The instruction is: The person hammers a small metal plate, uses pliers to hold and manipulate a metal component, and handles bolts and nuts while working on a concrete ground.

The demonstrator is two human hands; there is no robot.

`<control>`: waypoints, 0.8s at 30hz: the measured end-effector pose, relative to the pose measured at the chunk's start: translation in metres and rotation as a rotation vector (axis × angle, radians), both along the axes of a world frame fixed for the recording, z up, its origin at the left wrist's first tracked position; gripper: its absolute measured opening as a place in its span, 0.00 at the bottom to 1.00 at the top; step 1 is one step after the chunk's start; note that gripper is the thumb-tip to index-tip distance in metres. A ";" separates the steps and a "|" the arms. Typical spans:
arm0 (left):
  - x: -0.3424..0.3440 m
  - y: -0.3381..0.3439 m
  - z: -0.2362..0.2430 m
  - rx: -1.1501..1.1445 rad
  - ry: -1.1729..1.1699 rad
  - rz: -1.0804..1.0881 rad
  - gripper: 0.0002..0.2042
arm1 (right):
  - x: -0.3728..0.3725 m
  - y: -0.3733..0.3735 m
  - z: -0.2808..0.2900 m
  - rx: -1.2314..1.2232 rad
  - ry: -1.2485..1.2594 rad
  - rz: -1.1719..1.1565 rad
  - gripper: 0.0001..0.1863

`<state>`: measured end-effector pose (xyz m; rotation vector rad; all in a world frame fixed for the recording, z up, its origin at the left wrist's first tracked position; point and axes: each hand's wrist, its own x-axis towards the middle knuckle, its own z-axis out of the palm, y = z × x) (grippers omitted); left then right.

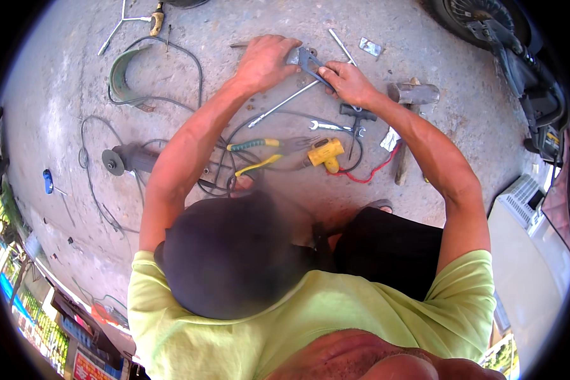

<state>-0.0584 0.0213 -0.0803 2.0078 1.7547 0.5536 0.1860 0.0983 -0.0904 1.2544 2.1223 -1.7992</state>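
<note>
Pinching the grey metal part [311, 63] from both sides, my left grip [266, 61] closes over its left end, back of the hand up, and my right grip [348, 83] clasps its near right end. Whether it touches the floor [228, 19] beneath, I can't quite tell from above. I'd judge the handling midway: the part is taken up, not laid down. My arms reach forward, elbows bowed outward, wrists drawn close together. Just nearer me lies a slim metal rod [284, 103]; then pliers [253, 145], a yellow tool [325, 153], a hammer [415, 93] rightward and a grinder [139, 157] left.
</note>
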 end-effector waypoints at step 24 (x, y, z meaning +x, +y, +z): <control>0.017 0.009 -0.009 0.083 0.066 -0.022 0.25 | 0.011 -0.004 -0.009 0.434 -0.132 -0.047 0.20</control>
